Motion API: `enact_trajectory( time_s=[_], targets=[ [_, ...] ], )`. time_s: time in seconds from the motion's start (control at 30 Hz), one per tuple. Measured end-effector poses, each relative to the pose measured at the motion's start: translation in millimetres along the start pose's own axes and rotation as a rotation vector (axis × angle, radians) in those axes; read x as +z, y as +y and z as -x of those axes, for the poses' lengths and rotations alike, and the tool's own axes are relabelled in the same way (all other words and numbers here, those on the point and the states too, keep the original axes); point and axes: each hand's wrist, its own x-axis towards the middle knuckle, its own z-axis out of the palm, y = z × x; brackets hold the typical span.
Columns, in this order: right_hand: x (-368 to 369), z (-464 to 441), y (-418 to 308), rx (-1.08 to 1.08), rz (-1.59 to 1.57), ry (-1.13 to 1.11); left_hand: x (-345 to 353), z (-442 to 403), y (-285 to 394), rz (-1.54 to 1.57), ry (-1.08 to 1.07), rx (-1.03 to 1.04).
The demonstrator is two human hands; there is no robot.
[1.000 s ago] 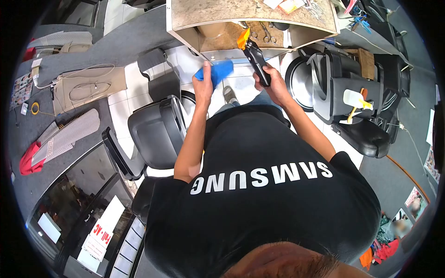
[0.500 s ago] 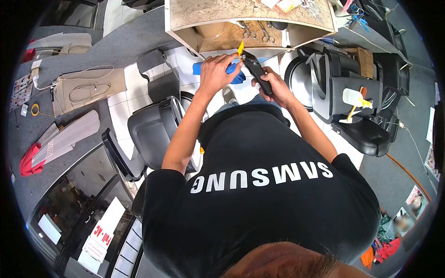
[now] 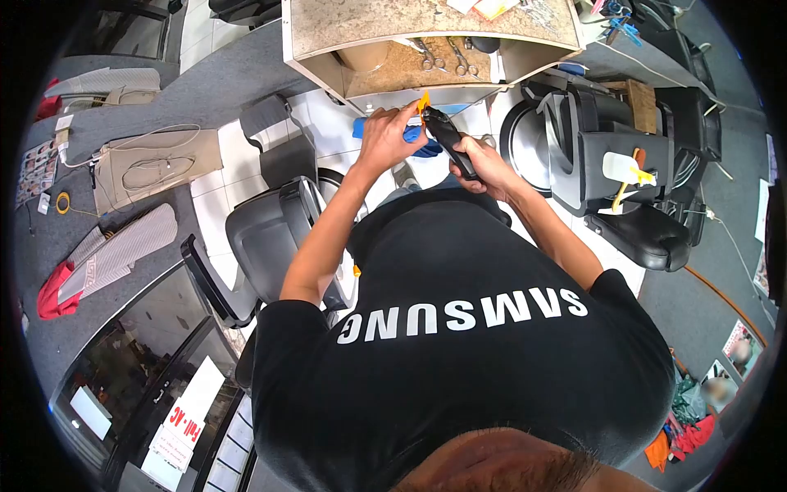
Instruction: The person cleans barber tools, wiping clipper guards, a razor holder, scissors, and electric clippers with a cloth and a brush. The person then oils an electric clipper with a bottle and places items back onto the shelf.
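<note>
My right hand (image 3: pixel 487 167) is closed around the lower body of a black hair clipper (image 3: pixel 445 134), which points up and to the left. My left hand (image 3: pixel 388 139) is at the clipper's head, its fingers pinching a small flat yellow piece (image 3: pixel 423 102). That yellow piece stands up against the blade end; whether it is attached there I cannot tell. Behind my left hand, low down, some blue material (image 3: pixel 428 149) shows in part.
Ahead is a wooden cabinet (image 3: pixel 344 33) with scissors (image 3: pixel 463 66) on its open shelf. Black salon chairs stand left (image 3: pixel 258 234) and right (image 3: pixel 639 234). A white-and-yellow tool (image 3: pixel 627 170) lies on the right chair. A cable rests on a board (image 3: pixel 160 168) at the left.
Both hands and the clipper have come slightly lower in view. The yellow piece remains at the clipper's head, now more covered by my left fingers. The cabinet has shifted a little up and left.
</note>
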Motion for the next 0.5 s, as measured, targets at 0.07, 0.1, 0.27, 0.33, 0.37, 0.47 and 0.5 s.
enact_trajectory(
  time_s=[0.07, 0.1, 0.27, 0.33, 0.37, 0.47, 0.5],
  targets=[
    [3, 1, 2, 0.001, -0.005, 0.022, 6, 5, 9, 0.034, 0.018, -0.111],
    [8, 3, 1, -0.01, -0.01, 0.043, 7, 6, 13, 0.042, 0.026, -0.157],
    [8, 1, 1, -0.013, -0.038, 0.012, 12, 16, 0, 0.119, 0.139, -0.347],
    [11, 3, 1, 0.012, -0.047, -0.001, 12, 19, 0, 0.263, 0.144, -0.519],
    [5, 0, 2, 0.023, -0.047, -0.076, 11, 21, -1, 0.286, 0.142, -0.581],
    [-13, -8, -4, -0.005, -0.003, -0.205, 30, 34, -24, 0.416, 0.361, -0.716],
    [-12, -4, -13, -0.052, 0.042, -0.188, 27, 38, -29, 0.448, 0.394, -0.786]
  ],
)
